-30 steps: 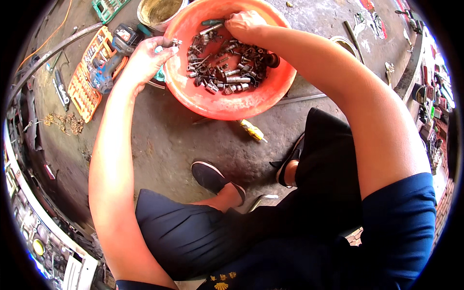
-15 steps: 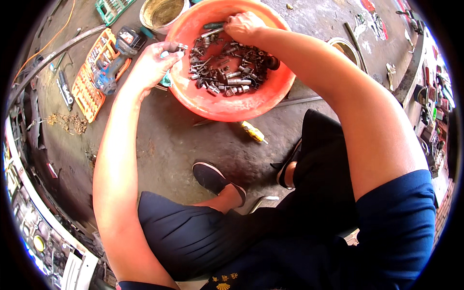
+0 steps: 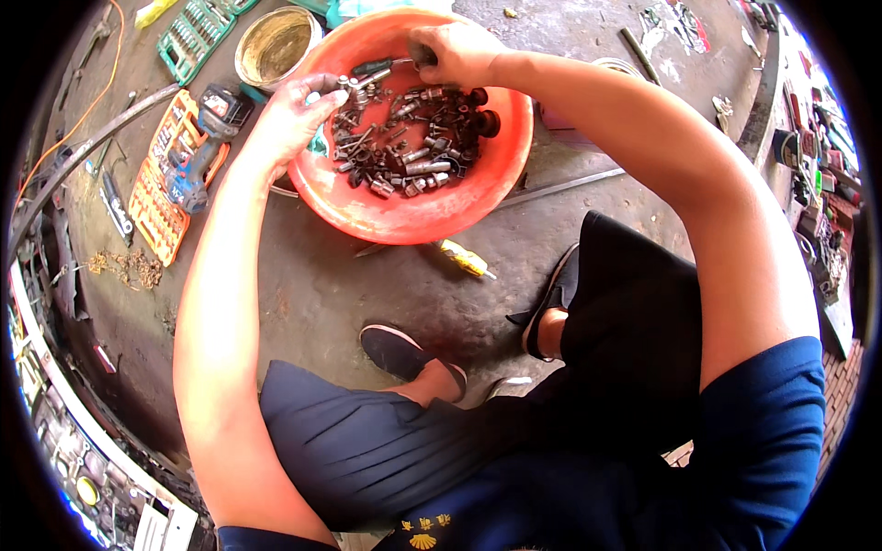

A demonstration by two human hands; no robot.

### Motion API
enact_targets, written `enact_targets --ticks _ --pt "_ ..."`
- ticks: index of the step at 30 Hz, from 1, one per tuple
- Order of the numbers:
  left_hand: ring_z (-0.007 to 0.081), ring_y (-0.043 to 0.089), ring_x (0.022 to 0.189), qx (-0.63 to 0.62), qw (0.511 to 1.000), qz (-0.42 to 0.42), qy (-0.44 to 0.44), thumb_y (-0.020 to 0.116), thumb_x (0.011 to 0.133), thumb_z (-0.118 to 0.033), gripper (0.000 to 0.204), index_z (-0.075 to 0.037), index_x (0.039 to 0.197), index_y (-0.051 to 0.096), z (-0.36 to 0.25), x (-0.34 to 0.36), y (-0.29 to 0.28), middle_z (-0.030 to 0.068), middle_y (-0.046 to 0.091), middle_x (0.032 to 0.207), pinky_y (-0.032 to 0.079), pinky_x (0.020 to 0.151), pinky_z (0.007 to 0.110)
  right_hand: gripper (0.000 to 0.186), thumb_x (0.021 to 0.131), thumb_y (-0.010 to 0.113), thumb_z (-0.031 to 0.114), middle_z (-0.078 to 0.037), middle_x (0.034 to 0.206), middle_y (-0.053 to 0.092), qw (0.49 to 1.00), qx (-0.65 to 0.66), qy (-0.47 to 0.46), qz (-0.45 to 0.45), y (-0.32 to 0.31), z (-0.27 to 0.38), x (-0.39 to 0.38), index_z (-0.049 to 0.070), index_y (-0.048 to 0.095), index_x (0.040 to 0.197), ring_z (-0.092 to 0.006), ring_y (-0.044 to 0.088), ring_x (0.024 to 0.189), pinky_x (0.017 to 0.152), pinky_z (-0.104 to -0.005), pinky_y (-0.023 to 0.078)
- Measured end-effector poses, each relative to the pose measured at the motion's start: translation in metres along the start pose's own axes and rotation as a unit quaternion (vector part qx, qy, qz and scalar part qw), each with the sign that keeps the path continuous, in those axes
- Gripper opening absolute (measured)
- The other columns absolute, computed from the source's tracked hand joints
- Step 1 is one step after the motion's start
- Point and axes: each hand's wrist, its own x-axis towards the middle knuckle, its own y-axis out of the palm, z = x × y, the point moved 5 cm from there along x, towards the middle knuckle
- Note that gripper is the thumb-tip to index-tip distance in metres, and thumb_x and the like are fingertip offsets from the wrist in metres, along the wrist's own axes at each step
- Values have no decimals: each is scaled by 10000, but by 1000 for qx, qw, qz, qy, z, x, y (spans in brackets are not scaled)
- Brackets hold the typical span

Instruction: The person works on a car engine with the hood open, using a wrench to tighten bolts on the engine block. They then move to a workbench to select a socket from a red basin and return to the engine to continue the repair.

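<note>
A round orange-red basin (image 3: 404, 219) stands on the floor ahead of me. In it lies a pile of loose bolts, sockets and other small metal parts (image 3: 427, 165). Over its left rim is my left hand (image 3: 296, 118), closed in a pinch on small shiny metal pieces (image 3: 341, 84) that look like bolts or nuts. At the far rim my right hand (image 3: 450, 53) has its fingers curled down into the basin; whatever they grip is hidden. A screwdriver with a dark green handle (image 3: 371, 67) lies beside those fingertips.
Left of the basin are an orange tool case (image 3: 158, 202), a blue cordless drill (image 3: 193, 179) and a green socket case (image 3: 191, 39). A dirty bucket (image 3: 276, 46) stands behind my left hand. A yellow-handled screwdriver (image 3: 464, 258) lies before the basin, and a metal bar (image 3: 570, 186) to its right.
The whole view has shifted, so the basin sits lower and further left. My right hand has moved right inside the basin, baring the green screwdriver's shaft. My left hand keeps its pinch.
</note>
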Motion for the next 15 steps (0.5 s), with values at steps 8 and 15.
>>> enact_targets --ticks 8,15 --pt "79 581 995 89 992 -59 67 771 1006 -230 483 -46 1441 673 -45 36 17 -20 667 1026 475 945 255 231 876 726 142 -145 998 799 976 203 -35 -63 -34 -22 -37 38 811 1063 -240 757 905 873 -376 598" --pt "143 660 1191 -107 984 13 145 760 1025 -283 374 -50 1317 748 -78 28 33 76 748 1276 460 1105 319 161 954 674 56 -55 897 750 884 446 -89 -106 -70 13 -29 -19 764 1064 -134 686 825 741 -304 567"
